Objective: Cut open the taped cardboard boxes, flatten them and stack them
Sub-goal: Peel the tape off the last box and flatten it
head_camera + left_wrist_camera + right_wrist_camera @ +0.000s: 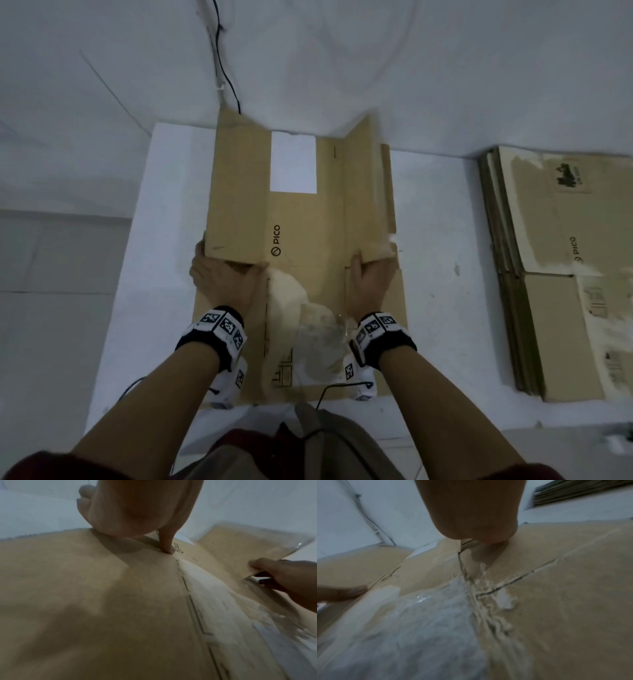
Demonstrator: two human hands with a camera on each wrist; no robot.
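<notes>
A cut-open brown cardboard box with a PICO mark and a white label lies spread on the white table. Its left side flap and right side flap stand raised. My left hand grips the near end of the left flap, its thumb pressing on the cardboard. My right hand holds the near end of the right flap, fingers curled round its edge. Crumpled clear tape clings to the near panel.
A stack of flattened boxes lies on the table at the right. A black cable runs down the white wall behind the box. The table's left edge drops to a tiled floor.
</notes>
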